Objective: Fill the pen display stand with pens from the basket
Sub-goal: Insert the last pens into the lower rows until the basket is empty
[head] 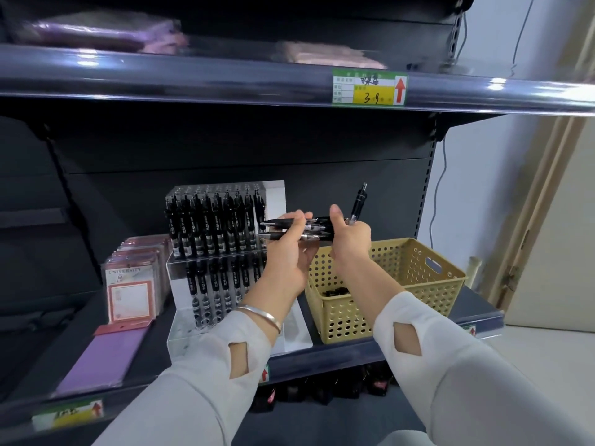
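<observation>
A clear tiered pen display stand sits on the middle shelf, its upper and lower rows holding several black pens. To its right stands a tan perforated basket with a few dark pens at the bottom. In front of the stand, my left hand grips a bundle of black pens lying sideways. My right hand holds the other end of that bundle and a single black pen that points upward.
Packets of card holders and a purple packet lie left of the stand. The upper shelf edge with a price tag overhangs. A wall and door frame are at the right. Dark items sit below.
</observation>
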Tool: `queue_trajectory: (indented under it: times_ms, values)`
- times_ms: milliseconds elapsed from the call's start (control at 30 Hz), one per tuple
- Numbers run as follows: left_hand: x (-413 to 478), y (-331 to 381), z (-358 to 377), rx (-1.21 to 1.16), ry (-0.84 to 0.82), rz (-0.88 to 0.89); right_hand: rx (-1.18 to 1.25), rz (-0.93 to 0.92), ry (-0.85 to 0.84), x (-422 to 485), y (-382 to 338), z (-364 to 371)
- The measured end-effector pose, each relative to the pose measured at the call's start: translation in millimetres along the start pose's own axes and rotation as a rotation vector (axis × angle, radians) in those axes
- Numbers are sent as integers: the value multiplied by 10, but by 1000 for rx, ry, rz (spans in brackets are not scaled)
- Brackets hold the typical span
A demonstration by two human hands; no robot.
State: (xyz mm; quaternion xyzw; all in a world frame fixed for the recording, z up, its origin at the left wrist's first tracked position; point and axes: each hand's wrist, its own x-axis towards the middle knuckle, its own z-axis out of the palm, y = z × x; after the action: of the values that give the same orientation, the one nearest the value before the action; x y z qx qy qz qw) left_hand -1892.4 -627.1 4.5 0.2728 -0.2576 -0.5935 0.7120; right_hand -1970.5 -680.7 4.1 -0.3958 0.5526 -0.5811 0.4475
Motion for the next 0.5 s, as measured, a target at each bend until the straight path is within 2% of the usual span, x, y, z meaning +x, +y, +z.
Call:
queue_trajectory:
  times_ms: [67,233,267,333,433,500]
  values:
    - [-50,73,-26,18,-44,-40,-27,-24,-6,15,-30,-34]
    - [-103,329,-267,82,-29,54,-135,-117,-37,51,-161,-131]
    - [-99,378,-318,175,1,68,-201,-151,-64,48,-174,-153]
    - [-117,443,-379,555,32,117,-339,-216,-183,6,-187,-158]
    - [-138,429,-406,1173,-148,95,-516,-342,-357,-143,-182,-42]
    - [-145,425,-401,1234,-217,-34,-610,-440,-398,-237,-175,71]
